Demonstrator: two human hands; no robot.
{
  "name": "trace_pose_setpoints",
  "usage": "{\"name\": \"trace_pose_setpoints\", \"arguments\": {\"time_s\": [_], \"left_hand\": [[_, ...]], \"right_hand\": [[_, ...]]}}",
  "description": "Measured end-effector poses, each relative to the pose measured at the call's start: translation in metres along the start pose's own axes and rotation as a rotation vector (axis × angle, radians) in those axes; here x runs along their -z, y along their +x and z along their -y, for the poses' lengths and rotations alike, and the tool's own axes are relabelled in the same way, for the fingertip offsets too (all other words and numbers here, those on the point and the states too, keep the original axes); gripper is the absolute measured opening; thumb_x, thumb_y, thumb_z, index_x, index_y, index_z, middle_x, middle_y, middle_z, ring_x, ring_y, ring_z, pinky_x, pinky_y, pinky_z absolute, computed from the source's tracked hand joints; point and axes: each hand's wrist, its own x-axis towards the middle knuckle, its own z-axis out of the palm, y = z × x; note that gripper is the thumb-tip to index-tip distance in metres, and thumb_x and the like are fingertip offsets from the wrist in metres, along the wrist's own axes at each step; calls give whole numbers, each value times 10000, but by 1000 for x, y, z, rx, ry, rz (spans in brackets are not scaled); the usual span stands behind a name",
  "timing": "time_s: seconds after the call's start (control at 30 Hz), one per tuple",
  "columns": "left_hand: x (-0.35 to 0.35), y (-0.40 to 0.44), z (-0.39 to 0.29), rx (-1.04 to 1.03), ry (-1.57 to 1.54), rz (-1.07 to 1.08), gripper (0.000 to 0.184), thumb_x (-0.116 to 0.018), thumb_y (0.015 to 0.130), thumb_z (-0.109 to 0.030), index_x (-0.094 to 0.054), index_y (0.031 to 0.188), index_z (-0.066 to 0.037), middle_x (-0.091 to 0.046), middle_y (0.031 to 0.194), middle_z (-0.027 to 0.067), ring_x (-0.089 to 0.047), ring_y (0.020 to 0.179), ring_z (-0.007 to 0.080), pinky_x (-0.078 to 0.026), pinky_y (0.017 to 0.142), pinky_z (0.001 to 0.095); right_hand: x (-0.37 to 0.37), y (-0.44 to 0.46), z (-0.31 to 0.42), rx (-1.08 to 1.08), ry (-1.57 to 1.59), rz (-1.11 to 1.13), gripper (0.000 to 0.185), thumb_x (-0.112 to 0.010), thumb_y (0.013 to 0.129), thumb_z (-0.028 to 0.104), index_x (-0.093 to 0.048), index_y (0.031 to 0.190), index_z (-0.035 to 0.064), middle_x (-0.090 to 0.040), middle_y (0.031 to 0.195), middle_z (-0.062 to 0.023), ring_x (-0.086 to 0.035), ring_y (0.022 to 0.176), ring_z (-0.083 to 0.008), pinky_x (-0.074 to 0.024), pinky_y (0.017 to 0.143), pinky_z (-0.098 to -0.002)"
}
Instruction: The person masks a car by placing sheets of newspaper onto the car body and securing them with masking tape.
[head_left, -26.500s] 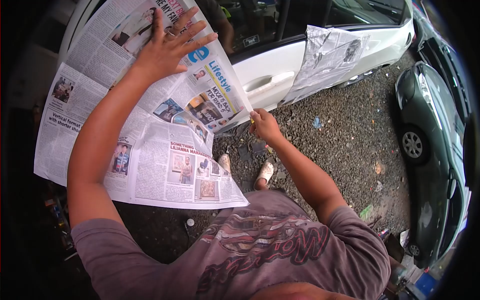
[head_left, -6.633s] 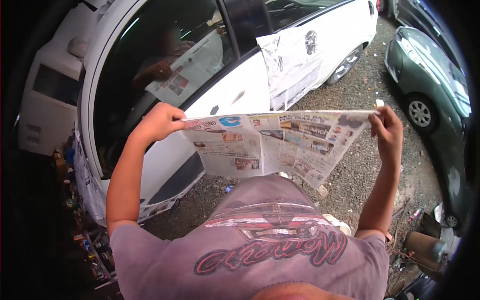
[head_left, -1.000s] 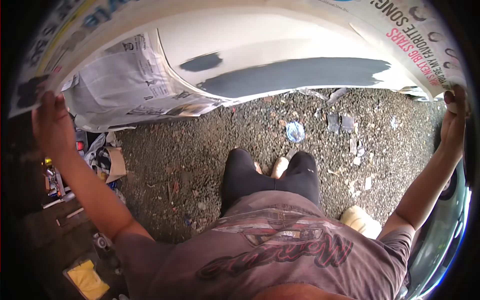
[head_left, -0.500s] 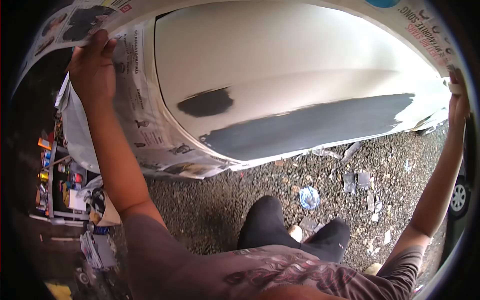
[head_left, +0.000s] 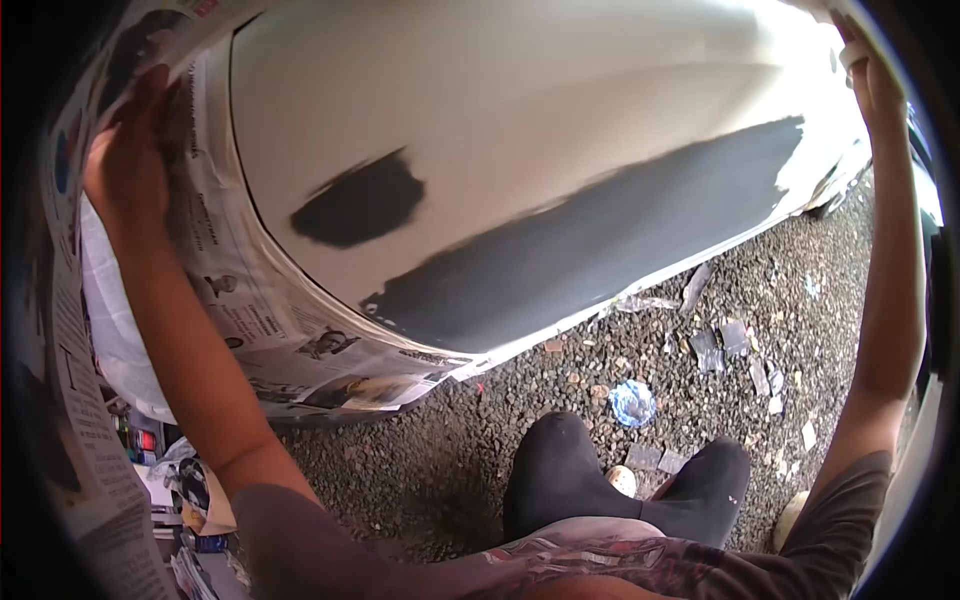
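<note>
My left hand (head_left: 130, 170) is raised at the upper left, its fingers closed at the edge of a newspaper sheet (head_left: 95, 470) that hangs down the left side. High at the right, my right hand (head_left: 878, 85) is closed round a small whitish roll (head_left: 852, 53), which looks like masking tape; its fingertips are partly hidden. Between my arms lies a pale car body panel (head_left: 520, 110) with a small dark grey patch (head_left: 360, 200) and a long dark grey band (head_left: 600, 235) along its lower edge. Newspaper masking (head_left: 215, 240) covers the part left of the panel seam.
Gravel ground (head_left: 560, 375) lies below the panel, with a crumpled blue-and-white plastic piece (head_left: 632, 403) and dark scraps (head_left: 707, 350) on it. At the lower left stands a holder of cans and supplies (head_left: 140, 440), partly behind the newspaper. My knees (head_left: 555, 465) are bent close to the car.
The newspaper sheet has swung down at the left and now covers much of the supplies. Both hands have shifted left in view, the right one also upward. The view has turned and come closer.
</note>
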Motion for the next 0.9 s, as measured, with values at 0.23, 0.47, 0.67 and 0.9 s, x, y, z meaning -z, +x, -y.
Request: {"name": "trace_pose_setpoints", "arguments": {"time_s": [0.23, 0.47, 0.67, 0.9], "left_hand": [[-1, 3, -27, -105, 234, 85, 559, -778, 952, -389, -678, 1395, -63, -638, 1454, 81, -568, 1312, 179, -404, 1070, 308], [21, 15, -9, 76, 51, 300, 610, -787, 935, -434, -687, 1386, -36, -666, 1420, 89, -581, 1318, 188, -386, 1115, 329], [36, 18, -32, 235, 564, 107, 720, -778, 907, -568, -720, 1359, -10, -729, 1352, 113, -604, 1307, 189, -332, 1179, 305], [64, 47, -13, 185, 643, 237, 868, -725, 926, -649, -583, 1520, -33, -697, 1388, 122, -589, 1356, 197, -301, 1201, 300]], "right_hand": [[-67, -25, 77, 136, -1003, 7, 118, -755, 884, 8, -683, 862, -83, -689, 884, -135, -700, 796, -195, -586, 625, -266], [-27, 22, 16, 49, -16, -172, 266, -729, 988, 228, -728, 1087, -19, -719, 1127, -179, -719, 903, -297, -648, 740, -274], [-43, -22, 24, 222, -342, 82, 236, -633, 1049, 111, -721, 1131, -93, -731, 957, -160, -724, 840, -202, -618, 776, -328], [-60, -11, 0, 72, -110, 31, 203, -664, 1034, 101, -749, 1122, -61, -747, 962, -103, -709, 915, -183, -589, 794, -318]]}}
